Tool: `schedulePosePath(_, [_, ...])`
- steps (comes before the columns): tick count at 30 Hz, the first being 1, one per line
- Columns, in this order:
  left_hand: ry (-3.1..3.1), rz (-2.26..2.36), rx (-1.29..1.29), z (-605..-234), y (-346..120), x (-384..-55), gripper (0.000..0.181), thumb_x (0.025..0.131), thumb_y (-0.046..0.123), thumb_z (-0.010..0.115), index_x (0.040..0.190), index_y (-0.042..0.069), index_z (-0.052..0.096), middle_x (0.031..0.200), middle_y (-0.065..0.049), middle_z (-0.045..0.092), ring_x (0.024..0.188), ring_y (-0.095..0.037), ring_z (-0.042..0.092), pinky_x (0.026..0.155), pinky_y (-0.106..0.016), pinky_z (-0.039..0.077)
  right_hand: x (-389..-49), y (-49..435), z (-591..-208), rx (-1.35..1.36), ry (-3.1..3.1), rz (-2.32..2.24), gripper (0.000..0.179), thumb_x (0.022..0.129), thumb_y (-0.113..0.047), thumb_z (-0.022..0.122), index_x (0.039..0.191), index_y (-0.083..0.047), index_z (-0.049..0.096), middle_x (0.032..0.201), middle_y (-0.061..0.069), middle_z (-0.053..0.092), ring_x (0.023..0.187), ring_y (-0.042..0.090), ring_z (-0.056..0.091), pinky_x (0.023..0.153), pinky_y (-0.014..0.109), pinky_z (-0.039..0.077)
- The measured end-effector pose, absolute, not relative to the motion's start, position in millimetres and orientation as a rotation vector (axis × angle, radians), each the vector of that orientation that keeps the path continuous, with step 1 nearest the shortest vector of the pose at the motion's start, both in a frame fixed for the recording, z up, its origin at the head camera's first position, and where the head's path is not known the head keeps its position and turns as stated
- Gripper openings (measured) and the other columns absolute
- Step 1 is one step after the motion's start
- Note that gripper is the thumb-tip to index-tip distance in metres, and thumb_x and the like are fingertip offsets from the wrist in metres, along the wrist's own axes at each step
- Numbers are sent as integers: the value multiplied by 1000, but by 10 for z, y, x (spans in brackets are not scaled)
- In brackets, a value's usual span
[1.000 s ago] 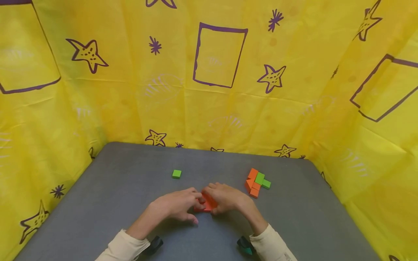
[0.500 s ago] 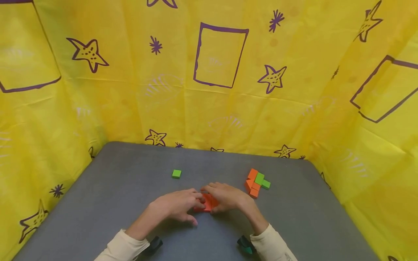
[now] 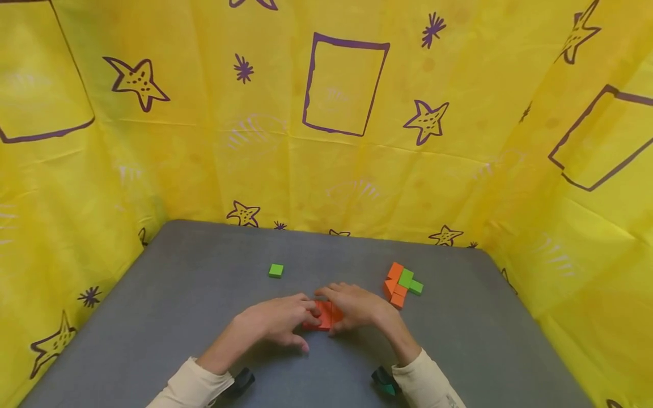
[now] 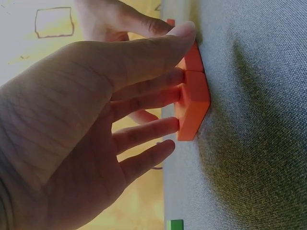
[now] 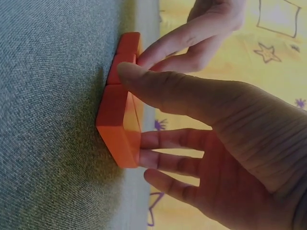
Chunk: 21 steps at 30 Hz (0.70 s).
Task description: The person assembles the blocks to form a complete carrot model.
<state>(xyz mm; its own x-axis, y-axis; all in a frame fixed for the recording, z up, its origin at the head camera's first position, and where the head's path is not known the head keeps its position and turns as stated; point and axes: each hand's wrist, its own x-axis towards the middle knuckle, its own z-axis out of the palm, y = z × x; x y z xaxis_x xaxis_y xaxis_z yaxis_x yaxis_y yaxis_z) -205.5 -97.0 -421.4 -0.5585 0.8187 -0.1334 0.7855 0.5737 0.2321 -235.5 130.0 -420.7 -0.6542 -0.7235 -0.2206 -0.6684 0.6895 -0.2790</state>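
Observation:
A short row of orange-red blocks (image 3: 325,315) lies on the grey table between the two hands. My left hand (image 3: 279,320) reaches over the row's left end, its fairly straight fingertips touching the end block (image 4: 195,105) while the thumb stays apart from the fingers. At the other end, my right hand (image 3: 357,307) pinches an orange block (image 5: 114,106), thumb on the near side and fingers on the far side. This block sits flush against the rest of the row. Part of the row is hidden beneath the fingers.
A lone green block (image 3: 276,271) lies behind the left hand. Further right is a cluster of orange blocks (image 3: 395,271) and green blocks (image 3: 406,278). Yellow patterned cloth (image 3: 347,170) rises around the grey table (image 3: 204,266).
The orange block under my right hand has turned from a slight slant to lie straight along the row. My left hand has stayed nearly still.

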Motion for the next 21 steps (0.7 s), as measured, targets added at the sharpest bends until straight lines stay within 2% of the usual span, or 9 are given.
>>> schedulePosePath(7, [2579,234,1324,-4218,-969,-2053,48,88,44,82,131,25,73,139,7,66,133,-15,54,112,-35,51,-2352,1302,-4215,-1100,2584,-248,77,86,-31,86,152,-16,50,147,2,59,131,24,58,115,50,48])
schedulePosePath(14, [2574,246,1310,-4213,-962,-2070,47,89,44,82,131,25,74,139,8,66,134,-15,54,112,-34,51,-2352,1289,-4248,-1110,2611,-215,71,87,-28,83,150,-18,51,144,-1,62,127,21,60,113,46,49])
schedulePosePath(21, [2556,228,1345,-4221,-980,-2085,48,88,45,82,132,25,74,135,9,66,129,-14,53,109,-31,52,-2346,1293,-4213,-1079,2579,-241,78,86,-32,87,153,-16,49,149,1,59,132,24,57,116,50,47])
